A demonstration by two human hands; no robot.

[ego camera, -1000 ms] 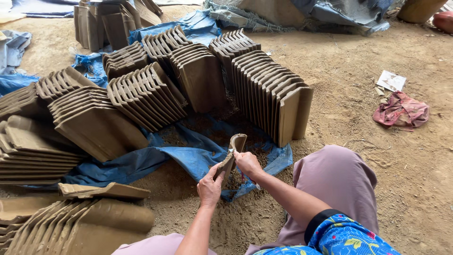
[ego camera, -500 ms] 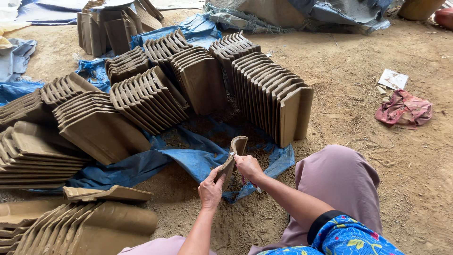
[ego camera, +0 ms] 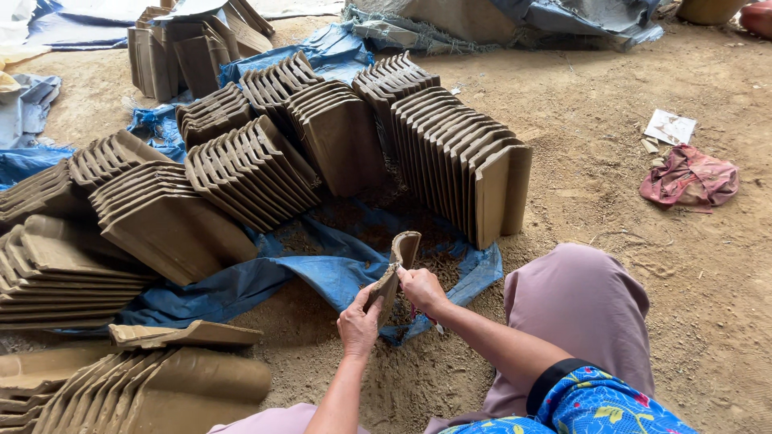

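A brown unfired clay tile [ego camera: 400, 255] stands on edge between both hands, just above a blue tarp [ego camera: 338, 269]. My left hand [ego camera: 359, 321] grips the tile's lower edge from the left. My right hand [ego camera: 420, 288] is closed on the tile's right side, and a thin object shows under it. What that object is I cannot tell. My bent knee in mauve cloth [ego camera: 581, 304] lies to the right of the hands.
Rows of upright clay tiles [ego camera: 462, 165] stand on the tarp ahead, with more leaning stacks [ego camera: 241, 165] to the left and flat piles [ego camera: 56, 269] at the far left. A pink rag [ego camera: 690, 175] and a paper scrap [ego camera: 669, 127] lie on the dirt floor at right.
Both hands keep their hold on the tile and have barely shifted. The view has tilted slightly.
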